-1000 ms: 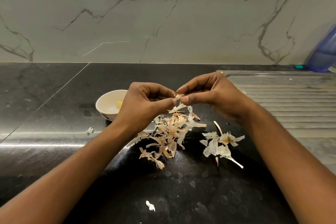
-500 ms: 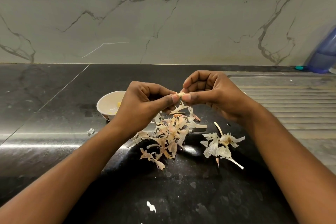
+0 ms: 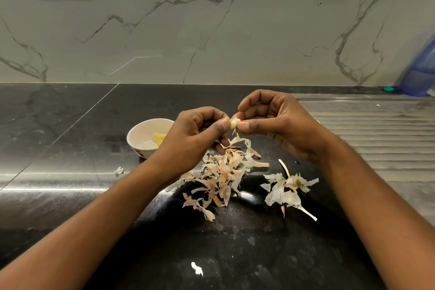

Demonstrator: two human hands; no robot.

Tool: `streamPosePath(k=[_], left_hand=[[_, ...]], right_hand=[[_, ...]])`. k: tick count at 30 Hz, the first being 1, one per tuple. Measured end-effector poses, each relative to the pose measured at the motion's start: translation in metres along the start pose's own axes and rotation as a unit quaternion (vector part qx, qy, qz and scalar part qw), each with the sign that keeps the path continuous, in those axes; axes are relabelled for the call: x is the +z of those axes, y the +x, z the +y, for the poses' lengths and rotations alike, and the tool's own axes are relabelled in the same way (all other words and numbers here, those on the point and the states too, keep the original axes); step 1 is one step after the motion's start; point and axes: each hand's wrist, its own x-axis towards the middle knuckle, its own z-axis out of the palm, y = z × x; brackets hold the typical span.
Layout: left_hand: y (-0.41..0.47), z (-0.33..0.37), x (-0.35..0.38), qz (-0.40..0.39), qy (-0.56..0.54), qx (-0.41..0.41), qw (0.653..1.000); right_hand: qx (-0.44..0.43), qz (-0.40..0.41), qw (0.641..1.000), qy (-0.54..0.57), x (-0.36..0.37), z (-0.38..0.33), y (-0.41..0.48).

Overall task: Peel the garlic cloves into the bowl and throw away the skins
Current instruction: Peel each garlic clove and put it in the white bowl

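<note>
Both hands are meeting above the counter (image 3: 70, 179): the left hand (image 3: 195, 134) and the right hand (image 3: 277, 122) are each pinching the garlic clove (image 3: 235, 122) between thumb and curled fingers (image 3: 254, 109), with a strip of skin dangling beneath it. Right under them the pinkish pile of skins (image 3: 221, 176) is lying on the dark surface, a paler heap (image 3: 288, 188) just beside it. The white bowl (image 3: 141, 132) is sitting left of the hands, holding a peeled yellow piece (image 3: 159, 140).

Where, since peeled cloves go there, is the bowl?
Head view: the white bowl sits on the black counter, left of centre, partly hidden behind the left hand.
</note>
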Motion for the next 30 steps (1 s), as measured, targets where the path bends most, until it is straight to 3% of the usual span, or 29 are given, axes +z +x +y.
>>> streamPosePath(k=[17, 30], left_hand=[[-0.0009, 0.0013, 0.0056, -0.027, 0.025, -0.043, 0.998], [-0.0004, -0.0045, 0.0043, 0.072, 0.150, 0.027, 0.986]], right_hand=[[0.009, 0.005, 1.000, -0.010, 0.0042, 0.0050, 0.0013], [0.016, -0.017, 0.999, -0.023, 0.0050, 0.0070, 0.0008]])
